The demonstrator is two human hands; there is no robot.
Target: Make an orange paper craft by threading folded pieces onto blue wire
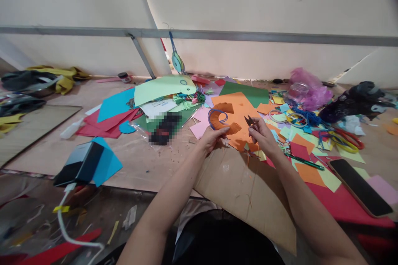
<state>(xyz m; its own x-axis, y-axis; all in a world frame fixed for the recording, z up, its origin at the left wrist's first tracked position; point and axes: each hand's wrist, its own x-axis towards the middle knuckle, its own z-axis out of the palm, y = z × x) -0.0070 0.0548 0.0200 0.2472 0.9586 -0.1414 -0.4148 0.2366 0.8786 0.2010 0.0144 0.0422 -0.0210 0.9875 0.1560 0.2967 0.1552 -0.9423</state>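
Observation:
My left hand [214, 138] is closed on the lower end of an orange pleated paper piece [221, 119], which curves in a C shape. A loop of blue cord [210, 121] lies against the pleats. My right hand [263, 133] is closed around small dark thread snips [248, 120], their tips pointing up and left, apart from the pleated piece. Flat orange paper [241, 103] lies behind both hands. Below them, a cardboard sheet [242, 182] sticks out over the table's front edge, with a few orange scraps on it.
At the right lie paper squares [311, 174], a green pen [306, 161], orange-handled scissors [353, 138] and a phone [359, 186]. Colored sheets [164, 89] and a white bottle [71, 129] are on the left. A cabled black device [79, 163] sits near the front edge.

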